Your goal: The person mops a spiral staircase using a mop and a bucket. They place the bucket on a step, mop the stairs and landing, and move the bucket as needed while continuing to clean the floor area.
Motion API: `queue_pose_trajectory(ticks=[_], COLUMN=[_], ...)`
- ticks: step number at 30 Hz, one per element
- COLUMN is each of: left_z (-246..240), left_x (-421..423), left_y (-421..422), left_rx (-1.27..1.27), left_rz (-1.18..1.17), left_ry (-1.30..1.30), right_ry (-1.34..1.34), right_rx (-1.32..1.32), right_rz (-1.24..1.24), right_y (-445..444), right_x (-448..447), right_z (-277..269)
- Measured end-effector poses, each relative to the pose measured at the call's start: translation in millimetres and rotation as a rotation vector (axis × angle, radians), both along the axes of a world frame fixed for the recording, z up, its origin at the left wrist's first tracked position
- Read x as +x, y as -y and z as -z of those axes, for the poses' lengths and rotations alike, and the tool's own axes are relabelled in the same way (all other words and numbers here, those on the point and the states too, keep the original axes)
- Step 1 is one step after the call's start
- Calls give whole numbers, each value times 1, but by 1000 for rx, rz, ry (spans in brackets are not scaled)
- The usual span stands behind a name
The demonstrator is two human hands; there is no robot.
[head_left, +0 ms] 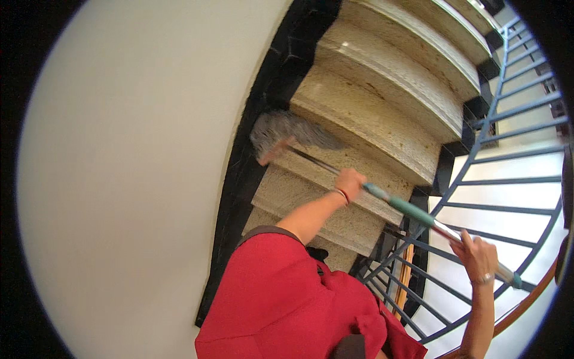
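Note:
A string mop's grey head (291,130) lies on a stone stair tread (354,166), its left end up against the black tiled skirting (242,179). Blur softens the strands and the reddish clamp (274,151) that joins them to the pole. My left hand (351,184) is wrapped around the dark lower part of the mop handle (410,210), just below its green grip. Higher up, near the top end, my right hand (477,258) grips the metal part of the same handle. The pole slants from the step across to the railing side.
Speckled stone steps (390,85) curve upward ahead. A blue-grey metal railing (466,161) with a wooden handrail (529,300) runs along the right, with the handle's top end in front of it. A plain pale wall (134,157) rises on the left.

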State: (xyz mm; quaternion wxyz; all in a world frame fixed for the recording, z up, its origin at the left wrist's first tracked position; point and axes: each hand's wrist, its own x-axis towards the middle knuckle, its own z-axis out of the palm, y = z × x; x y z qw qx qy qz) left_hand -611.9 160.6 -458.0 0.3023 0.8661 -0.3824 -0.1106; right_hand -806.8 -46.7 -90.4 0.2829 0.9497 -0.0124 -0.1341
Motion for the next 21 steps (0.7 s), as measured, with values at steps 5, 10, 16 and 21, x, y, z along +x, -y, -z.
queue_pose_trajectory(ticks=[5, 10, 16, 21], left_z=[-12, -20, 12, -6], left_x=[55, 47, 31, -24], left_y=[-43, -39, -21, 48], left_rx=[16, -79, 5, 7], left_rz=[-207, -238, 12, 442], left_ry=[-52, -51, -95, -132], right_ry=[35, 17, -138, -176], right_rx=[-47, -70, 41, 135], right_rz=[-212, -295, 171, 670], right_y=[-9, -7, -17, -36], right_x=[81, 107, 62, -87], right_z=[4, -22, -3, -2])
